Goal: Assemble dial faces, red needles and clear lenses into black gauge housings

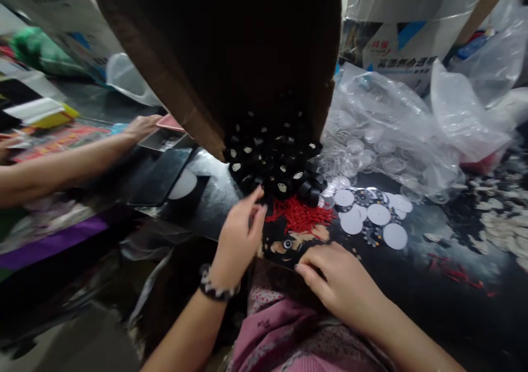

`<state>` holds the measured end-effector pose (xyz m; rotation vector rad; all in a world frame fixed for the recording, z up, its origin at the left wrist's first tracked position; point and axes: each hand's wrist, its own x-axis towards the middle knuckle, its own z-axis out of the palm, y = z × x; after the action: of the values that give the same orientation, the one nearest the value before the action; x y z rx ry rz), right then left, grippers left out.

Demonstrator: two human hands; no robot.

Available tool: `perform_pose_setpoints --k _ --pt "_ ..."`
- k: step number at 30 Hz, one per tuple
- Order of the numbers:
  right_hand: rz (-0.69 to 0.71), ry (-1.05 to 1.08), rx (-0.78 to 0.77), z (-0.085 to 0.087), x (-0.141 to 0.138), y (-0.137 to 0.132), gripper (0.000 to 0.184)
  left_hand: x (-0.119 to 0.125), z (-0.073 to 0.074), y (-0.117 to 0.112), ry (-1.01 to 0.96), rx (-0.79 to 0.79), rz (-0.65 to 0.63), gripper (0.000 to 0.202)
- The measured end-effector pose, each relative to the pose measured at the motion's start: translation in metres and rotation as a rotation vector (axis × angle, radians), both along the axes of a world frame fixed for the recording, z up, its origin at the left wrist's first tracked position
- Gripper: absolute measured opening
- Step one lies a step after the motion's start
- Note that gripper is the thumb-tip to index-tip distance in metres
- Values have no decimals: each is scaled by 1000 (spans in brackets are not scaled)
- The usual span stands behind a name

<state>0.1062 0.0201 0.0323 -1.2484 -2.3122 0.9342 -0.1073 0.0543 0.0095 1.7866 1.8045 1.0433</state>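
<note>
My left hand (239,234) reaches toward a heap of small black caps (274,160) that spills from a tipped cardboard box (214,48); its fingers are pinched together at the heap's near edge, and I cannot make out anything in them. My right hand (336,281) lies at the table's near edge with fingers curled down on the dark printed surface, just below a pile of thin red pins (301,215). White round discs (377,218) lie to the right of the pins.
A clear plastic bag of transparent round covers (383,141) sits at the back right. Another person's arm (70,160) stretches in from the left toward a pink item (169,122). Boxes and bags crowd the back. A dark tablet (159,177) lies at left.
</note>
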Motion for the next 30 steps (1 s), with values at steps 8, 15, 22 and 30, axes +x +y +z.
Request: perform_pose_setpoints --k 8,15,22,30 --pt "-444 -258 94 -14 66 22 23 22 2 61 -120 -6 -17 30" --pt "-520 -212 149 -26 71 37 18 51 0 -25 -1233 -425 117 26" --pt "-652 12 85 -24 85 26 22 82 -3 -45 -1580 -679 97 27" --pt "-367 149 210 -20 55 3 24 106 1 -38 -1812 -659 94 29"
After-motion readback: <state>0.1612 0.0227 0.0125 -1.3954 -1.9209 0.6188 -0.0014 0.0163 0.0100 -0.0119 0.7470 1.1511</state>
